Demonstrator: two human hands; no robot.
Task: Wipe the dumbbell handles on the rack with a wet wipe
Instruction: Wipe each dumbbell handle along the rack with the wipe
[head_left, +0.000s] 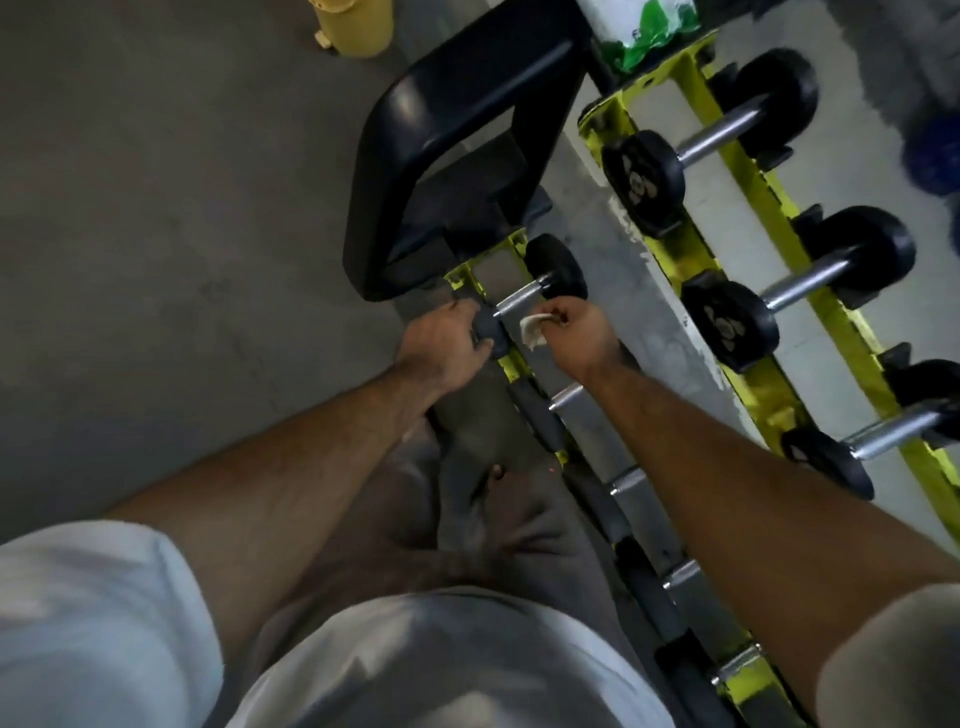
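I've got the far-end dumbbell handle (517, 299) on the yellow rack (511, 358), left hand (447, 345) grasping its near head, right hand (576, 332) pinching the wet wipe (532, 332) just beside it, nearer handles seemingly left.

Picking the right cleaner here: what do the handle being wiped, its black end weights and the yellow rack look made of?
The silver dumbbell handle looks like bare or plated metal: bright, with sharp highlights. Its black round end weight looks rubber-coated: matte with a soft sheen, though hard plastic is possible. The yellow rack rail looks like painted steel: glossy, with dark scuffs. The white wet wipe looks like crumpled soft cloth.
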